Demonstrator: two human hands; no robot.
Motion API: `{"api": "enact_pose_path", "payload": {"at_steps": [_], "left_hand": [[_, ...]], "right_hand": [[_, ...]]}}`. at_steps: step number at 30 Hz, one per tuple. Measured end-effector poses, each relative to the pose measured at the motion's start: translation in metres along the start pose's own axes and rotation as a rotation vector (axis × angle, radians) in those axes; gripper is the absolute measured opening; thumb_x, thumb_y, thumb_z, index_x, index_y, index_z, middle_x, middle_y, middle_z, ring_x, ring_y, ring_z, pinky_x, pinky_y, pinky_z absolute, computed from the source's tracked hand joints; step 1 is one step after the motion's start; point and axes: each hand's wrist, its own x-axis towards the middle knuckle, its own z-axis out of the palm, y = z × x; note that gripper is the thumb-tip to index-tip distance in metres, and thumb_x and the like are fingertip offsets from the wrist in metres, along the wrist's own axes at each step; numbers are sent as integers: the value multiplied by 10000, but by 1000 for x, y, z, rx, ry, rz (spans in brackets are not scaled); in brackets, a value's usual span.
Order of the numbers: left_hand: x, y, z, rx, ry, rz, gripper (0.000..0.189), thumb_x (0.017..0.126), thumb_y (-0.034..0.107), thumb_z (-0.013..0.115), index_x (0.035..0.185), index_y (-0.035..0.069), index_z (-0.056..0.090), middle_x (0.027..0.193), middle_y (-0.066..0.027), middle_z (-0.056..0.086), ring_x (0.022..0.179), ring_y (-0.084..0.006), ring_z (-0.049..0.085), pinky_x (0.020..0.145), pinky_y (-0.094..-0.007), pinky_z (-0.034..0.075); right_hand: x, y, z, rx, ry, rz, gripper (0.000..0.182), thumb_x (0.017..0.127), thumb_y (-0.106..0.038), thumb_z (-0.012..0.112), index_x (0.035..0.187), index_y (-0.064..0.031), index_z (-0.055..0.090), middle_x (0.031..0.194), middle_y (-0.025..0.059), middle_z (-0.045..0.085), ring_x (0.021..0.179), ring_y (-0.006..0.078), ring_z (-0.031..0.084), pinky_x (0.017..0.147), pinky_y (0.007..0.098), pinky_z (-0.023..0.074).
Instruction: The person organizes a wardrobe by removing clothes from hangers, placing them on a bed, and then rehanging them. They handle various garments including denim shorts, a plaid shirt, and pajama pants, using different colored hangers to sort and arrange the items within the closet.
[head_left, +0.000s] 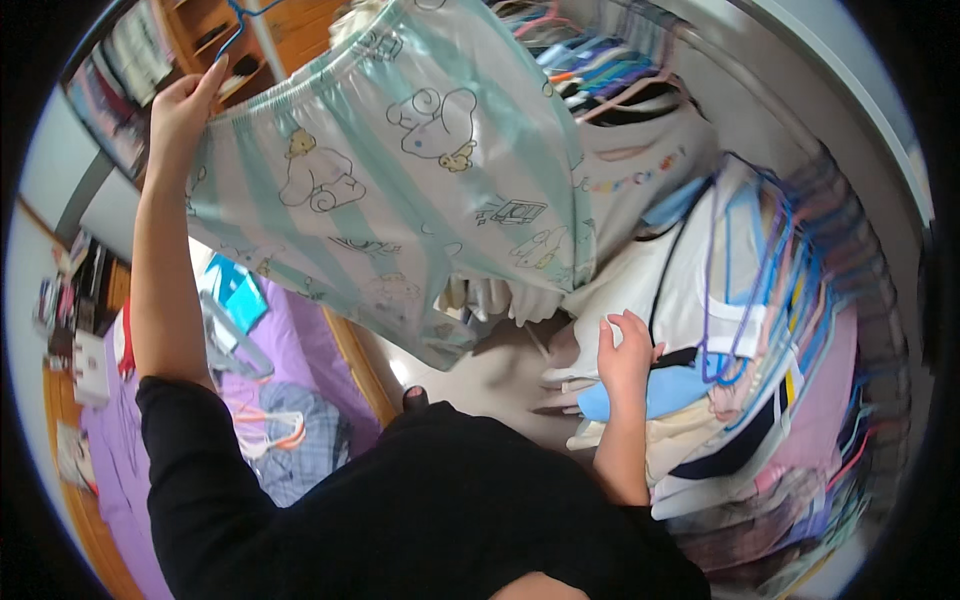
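Pale pink and mint striped shorts (360, 161) with an elastic waistband and cartoon prints hang spread out before me. My left hand (186, 101) is raised at the upper left, closed at the left end of the waistband. A blue hanger (237, 26) touches the thumb of that hand and runs out of the top of the view. Lower down on the right, my right hand (626, 349) has its fingers apart, with nothing seen in it. It is beside a white garment (619, 289) and a light blue one (679, 390) on the rack.
A clothes rail (757, 82) curves along the right, packed with garments on hangers. A purple hanger (709, 300) sticks out towards me. On the left is a bed with a purple cover (120, 480), bearing loose hangers (277, 431) and a plaid garment (311, 457).
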Motion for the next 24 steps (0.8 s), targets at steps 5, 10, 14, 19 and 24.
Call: {"api": "enact_pose_path", "payload": {"at_steps": [5, 10, 14, 19, 24], "left_hand": [[22, -51, -40, 292, 33, -93, 508, 758, 514, 613, 765, 8, 668, 602, -6, 538, 596, -94, 468, 563, -251, 386], [44, -119, -63, 466, 32, -250, 503, 732, 515, 616, 750, 15, 673, 622, -68, 588, 591, -132, 525, 577, -280, 420], [57, -169, -50, 497, 112, -234, 520, 732, 525, 602, 765, 12, 676, 673, -118, 624, 642, -207, 575, 624, -334, 442], [90, -262, -71, 573, 152, -371, 549, 746, 519, 594, 697, -26, 639, 575, -89, 544, 574, -165, 502, 563, -337, 401], [119, -353, -98, 649, 274, -377, 554, 747, 534, 592, 720, -17, 648, 624, -116, 587, 586, -215, 546, 600, -338, 431]], "right_hand": [[1, 7, 44, 162, -149, -71, 193, 809, -233, 590, 880, -59, 634, 1061, 147, 590, 1018, 308, 534, 916, 480, 328], [18, -18, 78, 257, -200, -171, 167, 798, -169, 609, 832, -6, 625, 923, 172, 616, 888, 323, 576, 805, 389, 438], [38, -47, 109, 384, -257, -159, 162, 798, -138, 611, 843, 17, 626, 833, 169, 625, 785, 299, 598, 741, 359, 463], [67, -132, 147, 412, -317, -219, 171, 799, -137, 613, 864, 19, 627, 812, 160, 635, 753, 271, 615, 698, 338, 467], [92, -199, 180, 426, -418, -214, 192, 810, -162, 605, 876, 17, 629, 795, 166, 639, 766, 265, 631, 669, 332, 475]]}}
